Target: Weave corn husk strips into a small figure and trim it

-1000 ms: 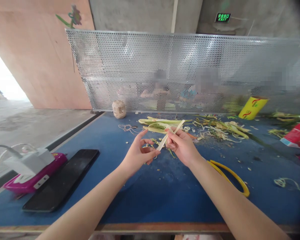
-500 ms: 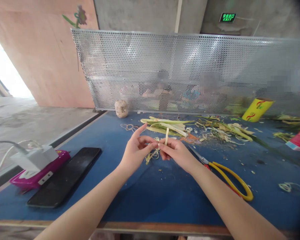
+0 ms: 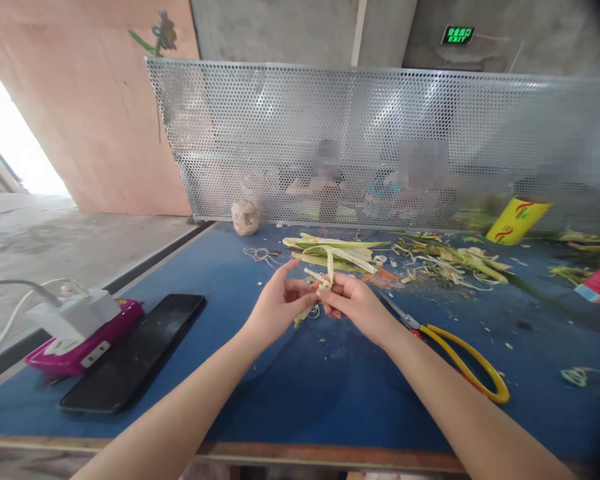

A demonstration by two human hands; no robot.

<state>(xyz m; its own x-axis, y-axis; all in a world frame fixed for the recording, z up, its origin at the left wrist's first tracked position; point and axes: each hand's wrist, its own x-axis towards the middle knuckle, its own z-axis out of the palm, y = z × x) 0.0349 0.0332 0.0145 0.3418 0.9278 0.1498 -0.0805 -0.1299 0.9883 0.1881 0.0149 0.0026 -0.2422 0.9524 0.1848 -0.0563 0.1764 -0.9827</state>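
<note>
My left hand (image 3: pixel 276 308) and my right hand (image 3: pixel 356 305) meet above the blue table (image 3: pixel 300 393). Both pinch a pale leaf strip (image 3: pixel 324 275) between thumb and fingers; the strip is folded, with short ends sticking up and to the left. The index finger of my left hand points away from me. Just beyond the hands lies a bundle of pale green leaf strips (image 3: pixel 335 252). Loose curled scraps (image 3: pixel 305 313) lie on the table under my hands.
Yellow-handled scissors (image 3: pixel 460 363) lie right of my right arm. A black phone (image 3: pixel 137 350) and a pink power strip with a white charger (image 3: pixel 77 327) sit at the left. A twine ball (image 3: pixel 245 217), a yellow roll (image 3: pixel 516 221), leaf trimmings (image 3: pixel 450 260) and a perforated metal screen (image 3: pixel 380 140) stand behind.
The straight strip held slanting in my right hand has been brought down and folded between both hands. My hands have closed together on it.
</note>
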